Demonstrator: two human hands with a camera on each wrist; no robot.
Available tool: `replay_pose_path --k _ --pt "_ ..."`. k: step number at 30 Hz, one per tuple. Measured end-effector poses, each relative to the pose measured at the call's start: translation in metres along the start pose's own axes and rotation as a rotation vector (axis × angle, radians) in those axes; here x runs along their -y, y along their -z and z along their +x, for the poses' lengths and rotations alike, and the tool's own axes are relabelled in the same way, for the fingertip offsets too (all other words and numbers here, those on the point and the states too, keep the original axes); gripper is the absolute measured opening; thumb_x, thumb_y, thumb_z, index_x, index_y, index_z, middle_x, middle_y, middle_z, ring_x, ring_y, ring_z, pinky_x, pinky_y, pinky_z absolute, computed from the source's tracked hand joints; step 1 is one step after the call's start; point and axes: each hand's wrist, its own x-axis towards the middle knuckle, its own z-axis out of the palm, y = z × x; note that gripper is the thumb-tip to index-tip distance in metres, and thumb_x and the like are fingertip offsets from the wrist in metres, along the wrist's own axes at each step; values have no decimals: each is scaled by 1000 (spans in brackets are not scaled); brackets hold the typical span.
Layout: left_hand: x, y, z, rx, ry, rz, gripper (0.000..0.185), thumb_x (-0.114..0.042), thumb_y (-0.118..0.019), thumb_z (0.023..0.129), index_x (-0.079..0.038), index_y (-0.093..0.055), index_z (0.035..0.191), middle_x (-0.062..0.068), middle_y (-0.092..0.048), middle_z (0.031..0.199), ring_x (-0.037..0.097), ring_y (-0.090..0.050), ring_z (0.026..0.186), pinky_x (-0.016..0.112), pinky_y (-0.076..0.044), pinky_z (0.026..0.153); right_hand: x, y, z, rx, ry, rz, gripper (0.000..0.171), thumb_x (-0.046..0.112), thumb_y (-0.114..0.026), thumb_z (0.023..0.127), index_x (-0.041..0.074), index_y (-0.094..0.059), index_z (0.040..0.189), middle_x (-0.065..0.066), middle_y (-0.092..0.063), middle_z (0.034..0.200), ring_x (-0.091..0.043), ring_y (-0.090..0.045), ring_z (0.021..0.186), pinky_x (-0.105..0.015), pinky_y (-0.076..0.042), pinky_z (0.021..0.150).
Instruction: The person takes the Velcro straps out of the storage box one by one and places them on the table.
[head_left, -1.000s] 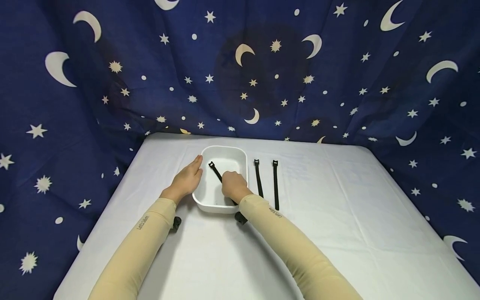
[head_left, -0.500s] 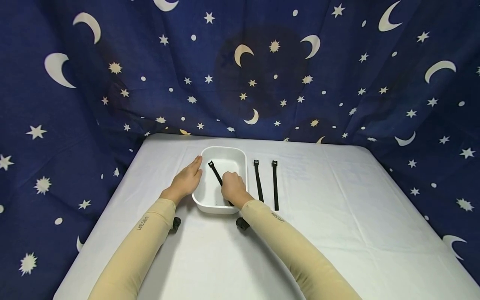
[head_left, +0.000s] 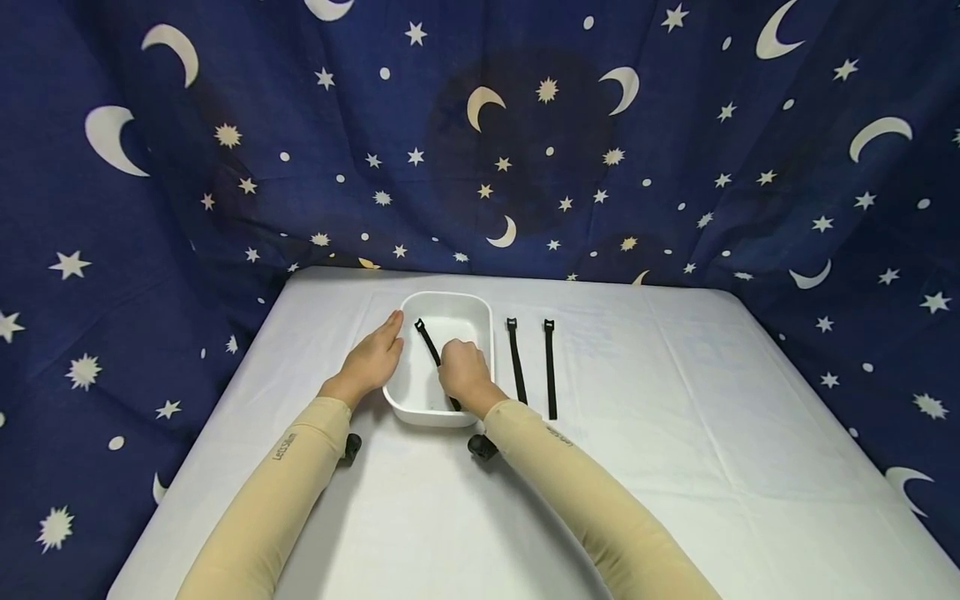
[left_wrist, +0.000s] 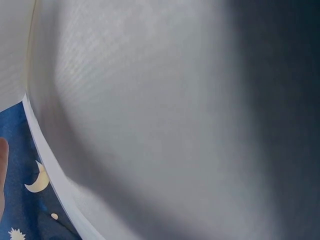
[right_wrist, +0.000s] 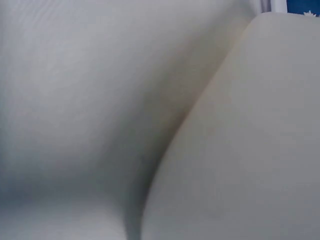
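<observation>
Since a second ago the right hand (head_left: pixel 462 369) has drawn slightly back toward the near wall of the tray (head_left: pixel 480 310), and the strap (head_left: pixel 428 340) under it has slid a little further in, so that less of its near end hangs over the rim. Its fingers are curled down over the strap's lower half; whether they actually pinch it cannot be told from the head view, since the knuckles hide the fingertips. That strap is a thin, flat black band with a wider tab at the far end, lying slantwise across the tray floor. White, smooth and plastic-looking, the tray is a shallow rectangle with rounded corners. Laid flat with straight fingers, the left hand (head_left: pixel 372 361) rests against the outside of the tray's left wall and grips nothing. Two more straps (head_left: pixel 514 358) (head_left: pixel 550 367) of the same black, matte make lie straight and parallel on the tablecloth (head_left: pixel 675 433) just right of the tray, apart from each other. A pale, slightly creased cloth covers the table. Both forearms wear snug beige sleeves (head_left: pixel 285 475). Behind hangs a dark blue curtain (head_left: pixel 675 167) printed with cream moons and stars, falling in soft folds. Both wrist views show only blurred white surface at close range.
</observation>
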Motion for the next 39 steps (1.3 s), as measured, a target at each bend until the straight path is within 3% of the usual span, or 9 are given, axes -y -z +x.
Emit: replay_pose_path --k 16,23,29,39 --pt "-1 0 2 18 -3 -1 57 -21 -32 107 -1 -17 159 16 -17 167 33 -19 155 49 -19 128 -7 32 -1 -114 1 184 12 10 -72 91 3 -78 83 -9 -77 83 -26 -72 80 -39 -62 76" --pt "-1 -1 2 23 9 -2 57 -22 -32 108 -2 -16 159 15 -16 168 33 -18 155 49 -18 128 -23 52 2 -178 -12 260 11 11 -73 89 3 -79 84 -10 -78 85 -27 -72 81 -38 -61 74" --pt "-1 -2 1 35 17 -6 57 -22 -31 108 -3 -15 160 14 -15 168 33 -17 155 50 -17 128 -50 72 -1 -201 -104 333 13 16 -72 91 5 -79 88 -11 -77 89 -27 -71 80 -40 -59 74" --pt "-2 -1 -1 25 15 -7 57 -23 -31 108 -2 -16 159 14 -15 168 33 -18 155 50 -18 128 -127 93 -16 -270 -256 371 17 17 -71 93 2 -78 92 -15 -77 84 -19 -70 65 -25 -53 57"
